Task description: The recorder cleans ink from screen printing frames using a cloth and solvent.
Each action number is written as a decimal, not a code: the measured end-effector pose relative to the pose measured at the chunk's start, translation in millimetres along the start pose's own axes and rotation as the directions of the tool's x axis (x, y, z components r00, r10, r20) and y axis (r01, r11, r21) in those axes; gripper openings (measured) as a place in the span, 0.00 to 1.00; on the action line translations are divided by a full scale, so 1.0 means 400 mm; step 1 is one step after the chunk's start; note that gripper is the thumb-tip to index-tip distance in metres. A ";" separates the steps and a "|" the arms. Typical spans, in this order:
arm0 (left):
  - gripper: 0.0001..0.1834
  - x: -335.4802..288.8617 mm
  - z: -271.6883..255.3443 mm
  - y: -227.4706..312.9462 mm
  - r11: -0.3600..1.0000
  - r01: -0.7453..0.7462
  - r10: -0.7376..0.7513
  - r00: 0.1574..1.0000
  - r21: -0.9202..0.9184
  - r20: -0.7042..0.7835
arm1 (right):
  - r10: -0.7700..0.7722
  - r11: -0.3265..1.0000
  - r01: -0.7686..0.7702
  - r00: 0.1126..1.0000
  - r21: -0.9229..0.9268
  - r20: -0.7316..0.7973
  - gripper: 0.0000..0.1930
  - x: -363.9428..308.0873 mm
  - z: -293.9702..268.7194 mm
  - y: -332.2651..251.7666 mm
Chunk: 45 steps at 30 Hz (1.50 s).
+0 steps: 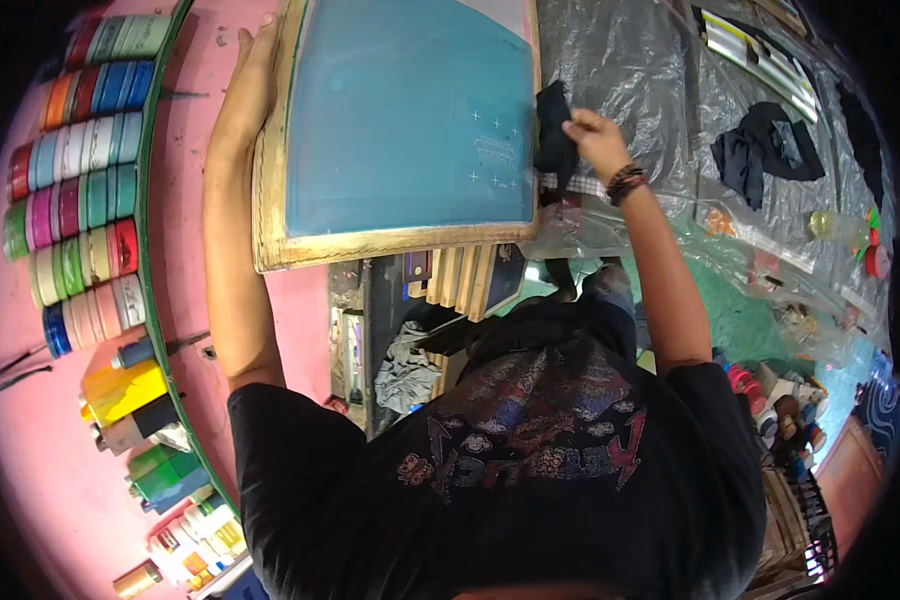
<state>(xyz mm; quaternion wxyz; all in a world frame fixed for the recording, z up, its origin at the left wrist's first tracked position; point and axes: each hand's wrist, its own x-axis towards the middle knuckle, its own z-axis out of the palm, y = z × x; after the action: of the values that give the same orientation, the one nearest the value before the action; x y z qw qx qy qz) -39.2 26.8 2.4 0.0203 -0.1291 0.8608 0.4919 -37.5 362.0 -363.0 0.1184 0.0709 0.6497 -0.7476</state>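
Note:
A silk-screen printing frame [400, 237], wooden-edged with teal-blue mesh, lies in front of me. Small pale crosses and a faint design mark the right side of its mesh. Along the frame's left edge rests my left hand [254, 75], its visible fingers stretched out and pointing away from me; some of its fingers are hidden. My right hand [600, 143] is closed on a black cloth [554, 135] at the frame's right edge. The cloth hangs crumpled from my fingers and covers part of that edge.
Clear plastic sheeting [615, 60] covers the surface to the right, with a black garment [765, 150] and a bottle [838, 228] on it. Paint cans [90, 200] line a green-edged rack at left. Wooden frames [460, 280] stand below, beside a grey rag [408, 370].

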 end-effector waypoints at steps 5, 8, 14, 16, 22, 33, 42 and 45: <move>0.42 0.007 -0.017 -0.014 0.995 -0.097 0.098 0.995 -0.015 0.029 | -0.381 0.576 0.132 0.916 -0.807 -0.123 0.26 0.011 -0.222 -0.181; 0.44 0.001 -0.023 0.003 0.984 -0.160 0.170 0.974 -0.074 0.147 | -0.420 0.410 0.112 0.904 -0.905 -0.078 0.33 -0.062 -0.294 -0.340; 0.49 -0.045 -0.050 -0.001 0.874 -0.439 0.419 0.898 0.209 0.136 | -0.318 0.187 0.415 0.883 -0.890 0.344 0.22 -0.415 -0.088 -0.855; 0.61 -0.044 -0.005 0.044 0.819 -0.553 0.506 0.823 0.155 0.258 | -0.441 0.035 0.538 0.765 -0.842 0.470 0.22 -0.584 0.005 -0.990; 0.58 -0.069 0.126 0.091 0.846 -0.531 0.525 0.846 0.046 0.092 | -0.441 -0.065 0.587 0.709 -0.807 0.551 0.24 -0.812 0.157 -1.144; 0.61 -0.095 0.311 0.217 0.835 -0.531 0.550 0.817 -0.142 0.175 | -0.622 0.091 0.625 0.644 -0.775 0.446 0.25 -0.834 0.171 -1.133; 0.36 -0.070 0.312 0.024 0.795 -0.402 0.457 0.889 -0.454 0.014 | -0.599 -0.025 0.503 0.684 -0.864 0.416 0.40 -0.285 0.138 -0.932; 0.30 -0.095 0.304 -0.219 0.972 -0.233 0.234 0.972 -0.011 0.022 | -0.485 0.181 0.261 0.862 -0.948 0.145 0.52 -0.276 0.136 -0.902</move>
<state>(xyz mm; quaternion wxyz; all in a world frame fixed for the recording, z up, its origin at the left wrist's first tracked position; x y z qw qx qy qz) 7.4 95.7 -127.7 -0.0283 -0.0214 0.8676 0.4961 -25.8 363.5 17.9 -0.1122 -0.1042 0.9661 -0.2080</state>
